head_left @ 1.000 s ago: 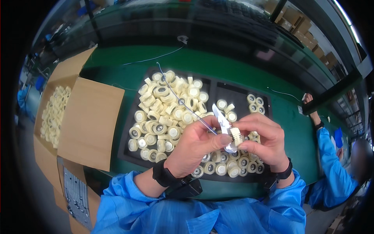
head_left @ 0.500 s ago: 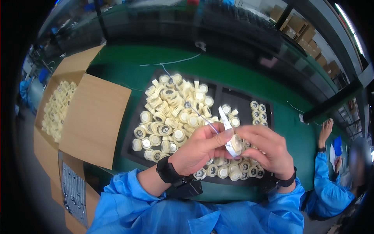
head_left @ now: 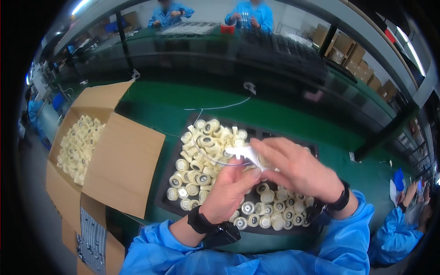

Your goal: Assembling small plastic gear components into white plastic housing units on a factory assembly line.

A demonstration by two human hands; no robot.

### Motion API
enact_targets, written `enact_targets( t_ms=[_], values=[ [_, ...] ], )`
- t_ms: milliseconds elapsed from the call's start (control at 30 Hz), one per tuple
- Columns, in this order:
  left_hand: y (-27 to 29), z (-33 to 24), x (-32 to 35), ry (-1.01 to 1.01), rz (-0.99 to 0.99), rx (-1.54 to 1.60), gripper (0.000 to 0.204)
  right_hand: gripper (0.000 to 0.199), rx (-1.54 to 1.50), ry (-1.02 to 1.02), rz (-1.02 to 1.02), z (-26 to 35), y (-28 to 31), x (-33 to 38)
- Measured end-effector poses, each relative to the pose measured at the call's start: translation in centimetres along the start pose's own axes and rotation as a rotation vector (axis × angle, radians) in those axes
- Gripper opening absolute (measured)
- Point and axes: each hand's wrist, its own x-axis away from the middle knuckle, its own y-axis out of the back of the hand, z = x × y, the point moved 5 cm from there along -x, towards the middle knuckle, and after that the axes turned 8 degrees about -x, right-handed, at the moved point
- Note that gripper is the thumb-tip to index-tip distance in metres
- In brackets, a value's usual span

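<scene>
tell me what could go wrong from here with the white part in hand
The white part might slip and drop among the loose gears heaped below. The thin wire, which curves over those gears toward the white part, could snag on their teeth.

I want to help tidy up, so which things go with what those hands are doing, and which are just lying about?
Seems part of the work:
white piece in the left hand's grip, right hand over it
cream gears in the black tray
probably the cardboard box of similar gears

Seems just lying about:
red container, at the back
blue thing, far right
brown cartons, upper right
</scene>
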Motion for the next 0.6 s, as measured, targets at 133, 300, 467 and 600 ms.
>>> enact_targets(
  t_ms=[133, 300, 467, 600],
  values=[
    [0.2, -1.8, 0.8, -0.130, -0.089, -0.200, 0.068, 0.049, 0.062, 0.070, -0.382, -7.0, 3.8, -4.6],
    [-0.2, 0.2, 0.6, 0.141, -0.007, -0.149, 0.030, 0.039, 0.312, -0.719, -0.546, -27.6, 6.6, -0.2],
    [-0.3, 1.3, 1.3, 0.284, 0.156, -0.171, 0.030, 0.045, 0.373, -1.241, -0.093, -33.9, -0.4, 5.1],
    [-0.8, 1.7, 1.4, 0.351, 0.238, -0.202, 0.030, 0.036, 0.711, -1.023, -0.017, -33.6, 0.0, 3.2]
  ],
)
